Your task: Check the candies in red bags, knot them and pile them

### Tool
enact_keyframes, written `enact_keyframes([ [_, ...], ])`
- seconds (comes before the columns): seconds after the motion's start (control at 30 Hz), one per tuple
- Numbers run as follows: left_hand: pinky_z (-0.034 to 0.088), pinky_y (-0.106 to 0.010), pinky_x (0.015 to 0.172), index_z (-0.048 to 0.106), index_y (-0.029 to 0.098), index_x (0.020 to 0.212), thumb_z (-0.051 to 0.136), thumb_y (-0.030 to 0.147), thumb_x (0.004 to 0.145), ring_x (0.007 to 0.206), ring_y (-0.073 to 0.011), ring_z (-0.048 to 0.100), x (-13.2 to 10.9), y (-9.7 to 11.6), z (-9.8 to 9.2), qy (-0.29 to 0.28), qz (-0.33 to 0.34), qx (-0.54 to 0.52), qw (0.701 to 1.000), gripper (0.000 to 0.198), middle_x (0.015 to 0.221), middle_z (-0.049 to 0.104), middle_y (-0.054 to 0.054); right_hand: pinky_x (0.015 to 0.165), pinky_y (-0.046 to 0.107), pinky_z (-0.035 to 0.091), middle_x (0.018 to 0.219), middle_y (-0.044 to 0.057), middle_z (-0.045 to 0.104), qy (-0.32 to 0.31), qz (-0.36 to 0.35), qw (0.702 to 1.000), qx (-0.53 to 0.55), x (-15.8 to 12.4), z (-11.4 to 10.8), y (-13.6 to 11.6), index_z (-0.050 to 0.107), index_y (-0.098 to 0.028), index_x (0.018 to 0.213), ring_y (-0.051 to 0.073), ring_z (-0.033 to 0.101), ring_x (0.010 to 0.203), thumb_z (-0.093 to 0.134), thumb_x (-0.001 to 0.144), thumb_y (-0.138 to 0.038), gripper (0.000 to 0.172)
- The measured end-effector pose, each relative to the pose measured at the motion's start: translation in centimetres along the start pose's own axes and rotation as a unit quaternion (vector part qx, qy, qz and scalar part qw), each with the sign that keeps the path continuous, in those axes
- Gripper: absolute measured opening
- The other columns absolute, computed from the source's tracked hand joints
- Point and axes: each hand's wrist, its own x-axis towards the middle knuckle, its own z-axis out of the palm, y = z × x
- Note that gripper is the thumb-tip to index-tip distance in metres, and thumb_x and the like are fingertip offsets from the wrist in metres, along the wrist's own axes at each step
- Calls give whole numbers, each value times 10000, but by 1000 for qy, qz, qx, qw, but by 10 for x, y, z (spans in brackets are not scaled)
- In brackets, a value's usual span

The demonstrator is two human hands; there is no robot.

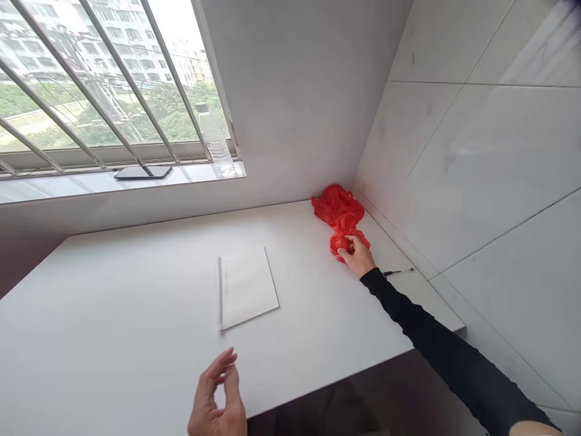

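At the far right corner of the white table, my right hand pinches the near end of a crumpled red plastic bag. The bag lies bunched up, and part of it is hidden under my fingers. Over the front edge of the table, my left hand is raised with nothing in it, its fingers loosely curved and the thumb slightly apart from them. Beyond it lies a flat white booklet with small print along its left side. A thin pen rests just right of my right wrist, partly behind the sleeve.
The white table meets a grey wall behind and a tiled wall on the right. On the windowsill stand a clear bottle and, lying flat, a dark phone. Metal bars cross the window.
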Motion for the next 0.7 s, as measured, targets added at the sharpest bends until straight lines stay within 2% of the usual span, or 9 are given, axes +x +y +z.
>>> enact_keyframes([
  [0.1,519,-369,829,716,212,1045,628,403,847,941,-248,671,-14,22,28,-102,28,-92,990,288,1053,730,-84,763,370,612,923,28,705,-97,-1,992,86,-68,24,-10,529,-167,1308,186,721,756,646,899,-362,468],
  [0.17,532,-354,812,710,214,1057,595,371,887,930,-225,671,-23,32,44,-133,41,-101,985,258,1090,721,-92,746,364,620,997,55,721,-160,4,977,143,-112,37,-20,485,-175,1335,198,739,806,622,909,-411,506],
  [0.23,544,-345,807,683,231,1169,571,351,920,973,-215,673,-28,36,55,-156,52,-103,981,298,1177,699,-100,830,380,616,1100,85,720,-232,9,950,209,-148,44,-31,446,-188,1380,211,738,933,625,917,-434,554],
  [0.33,544,-360,878,601,248,1326,640,342,897,1127,-234,646,-27,29,61,-160,62,-97,980,442,1293,654,-112,936,406,589,1158,95,712,-363,-4,898,247,-177,42,-41,494,-214,1393,229,700,1088,594,952,-448,510],
  [0.37,536,-369,910,605,242,1315,659,334,886,1158,-241,634,-25,25,60,-155,62,-93,982,442,1290,654,-113,927,409,592,1148,92,712,-374,-21,900,225,-179,39,-42,532,-222,1371,232,697,1088,568,966,-449,466],
  [0.47,528,-389,923,672,204,1158,648,326,906,1078,-231,657,-20,12,53,-151,53,-79,984,281,1146,696,-99,984,478,546,1208,109,678,-252,-135,955,80,-171,35,-39,603,-225,1319,268,646,1144,560,951,-412,415],
  [0.53,544,-395,875,681,173,1088,632,351,935,975,-210,673,-18,6,49,-164,48,-72,983,240,1057,705,-80,1074,534,454,1302,124,632,-172,-218,960,-19,-160,36,-34,600,-214,1337,301,572,1228,607,900,-379,468],
  [0.6,555,-396,844,676,151,1067,627,387,951,927,-194,674,-16,1,45,-175,49,-65,981,267,1023,702,-67,1064,521,442,1270,111,655,-175,-245,952,-61,-150,38,-27,629,-206,1281,295,579,1180,609,877,-353,430],
  [0.7,564,-368,797,673,143,1021,597,426,972,857,-169,670,-11,-7,35,-162,46,-46,985,297,974,698,-54,901,409,521,1018,57,726,-189,-215,956,-60,-140,36,-18,666,-208,1032,225,650,924,529,902,-306,213],
])
